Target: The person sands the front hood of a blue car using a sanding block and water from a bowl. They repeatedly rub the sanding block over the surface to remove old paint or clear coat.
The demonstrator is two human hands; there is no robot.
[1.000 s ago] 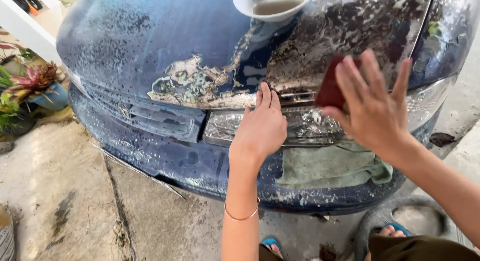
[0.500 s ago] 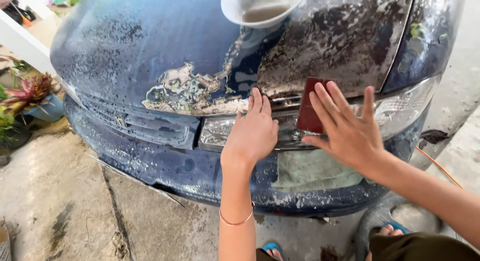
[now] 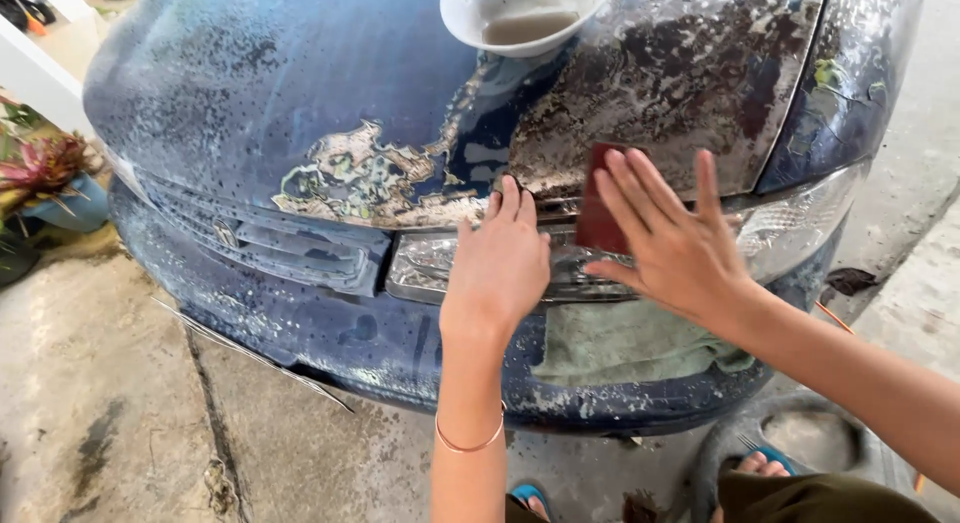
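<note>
A dark red sanding block [image 3: 600,205] is pressed flat, not gripped, by the open right hand [image 3: 672,245] at frame centre; the left hand [image 3: 498,268], open and empty, steadies the headlight [image 3: 440,268]. With 1 slip, the seemingly wet block could drop.

This looks like the driveway or carport of a home, used here as an outdoor spot for working on a car. A dark blue car [image 3: 300,133] with wet, flaking paint stands on a stained, cracked concrete floor [image 3: 120,413]. A potted plant with reddish leaves [image 3: 45,173] sits at the left beside a white wall or post [image 3: 40,78], though that corner is too cropped to be sure. A white bowl of murky water [image 3: 520,18] rests on the hood, and a green rag [image 3: 630,343] lies on the bumper.
</note>
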